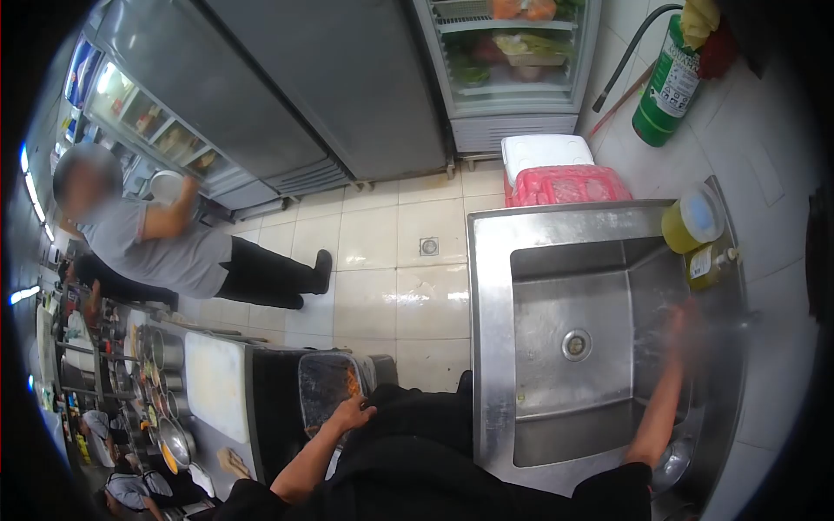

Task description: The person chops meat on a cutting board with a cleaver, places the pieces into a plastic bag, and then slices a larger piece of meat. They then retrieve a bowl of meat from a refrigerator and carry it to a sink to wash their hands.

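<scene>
My right hand (682, 319) reaches over the right side of the steel sink (492, 347), at the faucet area by the wall. It is smeared by motion, along with the grey shape beside it, so I cannot tell what its fingers do. A bottle of yellow liquid (705, 266) and a lidded tub of yellow-green liquid (692, 219) stand just beyond it on the sink's rim. My left hand (351, 415) hangs low on the other side, fingers loosely apart with nothing seen in them. It overlaps the near edge of a dark bin (320, 382) with orange scraps inside.
A steel bowl (673, 463) lies by my right forearm. Beyond the sink are a pink and white cooler (569, 184), a glass-door fridge (517, 65) and a green cylinder (667, 95). A person (165, 226) stands at left, near a counter with a white cutting board (217, 382).
</scene>
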A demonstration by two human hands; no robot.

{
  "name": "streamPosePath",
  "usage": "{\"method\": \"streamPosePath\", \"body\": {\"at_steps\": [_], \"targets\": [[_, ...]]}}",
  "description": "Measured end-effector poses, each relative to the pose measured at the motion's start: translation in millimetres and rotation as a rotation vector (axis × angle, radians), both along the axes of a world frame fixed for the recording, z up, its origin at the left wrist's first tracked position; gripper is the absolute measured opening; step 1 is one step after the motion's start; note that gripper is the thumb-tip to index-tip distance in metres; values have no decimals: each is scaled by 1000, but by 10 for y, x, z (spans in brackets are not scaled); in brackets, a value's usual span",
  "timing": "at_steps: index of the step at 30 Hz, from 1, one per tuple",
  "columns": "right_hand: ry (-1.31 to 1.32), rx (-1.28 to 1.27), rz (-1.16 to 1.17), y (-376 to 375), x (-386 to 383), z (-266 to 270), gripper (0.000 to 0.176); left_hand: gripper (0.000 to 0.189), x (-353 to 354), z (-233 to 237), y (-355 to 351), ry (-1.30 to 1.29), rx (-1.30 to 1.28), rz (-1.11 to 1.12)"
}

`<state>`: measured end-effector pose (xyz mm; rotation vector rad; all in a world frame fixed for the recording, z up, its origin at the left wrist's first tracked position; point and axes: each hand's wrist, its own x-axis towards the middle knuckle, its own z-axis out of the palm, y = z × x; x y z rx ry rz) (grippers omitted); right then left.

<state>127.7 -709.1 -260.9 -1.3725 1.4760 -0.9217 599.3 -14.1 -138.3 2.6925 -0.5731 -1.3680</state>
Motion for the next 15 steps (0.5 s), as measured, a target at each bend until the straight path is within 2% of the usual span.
{"method": "streamPosePath", "body": {"at_steps": [4,7,9,10,11,12,13,15], "targets": [[779,-560,175,-576,-380,-39,36,58,49,-119,159,-11,91,-87],[891,-681,208,-740,-391,28,36,59,253,-179,38,-24,28,-89],[347,-326,157,-758,-321,269,29,59,587,-232,-175,-11,-23,-31],[319,-187,89,-776,-431,364,25,60,814,-267,-317,8,-68,31],[291,-49,27,-685,-556,479,21,57,1049,-303,-442,-54,-152,-30],[-138,-58,-162,-492,-634,525,21,55,1309,-326,-601,-42,-240,104],[-570,-61,-343,-301,-709,533,21,50,1501,-131,-837,-99,-337,131],[-703,-65,-255,-221,-817,563,23,38,1957,301,-1367,-202,-552,108]]}}
